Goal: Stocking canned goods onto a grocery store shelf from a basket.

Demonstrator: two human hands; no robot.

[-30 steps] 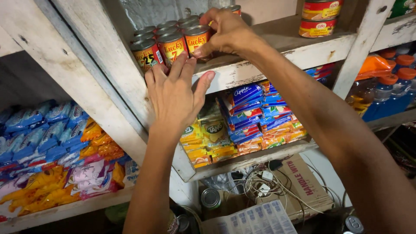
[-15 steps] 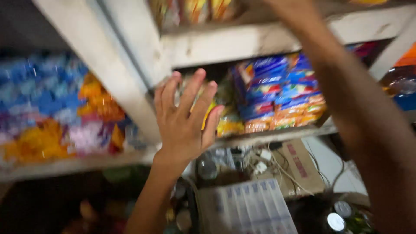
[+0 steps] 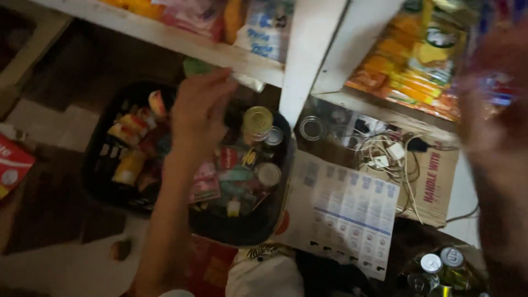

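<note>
My left hand (image 3: 201,113) hovers over a black basket (image 3: 242,234) on the floor, fingers loosely apart and nothing in them. The basket holds several cans and small packets, among them a can with a gold lid (image 3: 257,121) just right of my hand. At the right edge my right hand (image 3: 495,132) is a blur in front of the shelves, and its grip does not show.
A white shelf post (image 3: 308,55) stands above the basket. Orange snack packets (image 3: 418,60) fill the shelf to the right. A printed sheet (image 3: 346,209), a cardboard box (image 3: 434,176) with tangled cables (image 3: 385,154) and several cans (image 3: 440,264) lie below. A red package (image 3: 14,165) is at left.
The view has swung down from the upper shelf of cans to the floor. My left hand dropped from the shelf edge to above the basket. My right hand left the cans.
</note>
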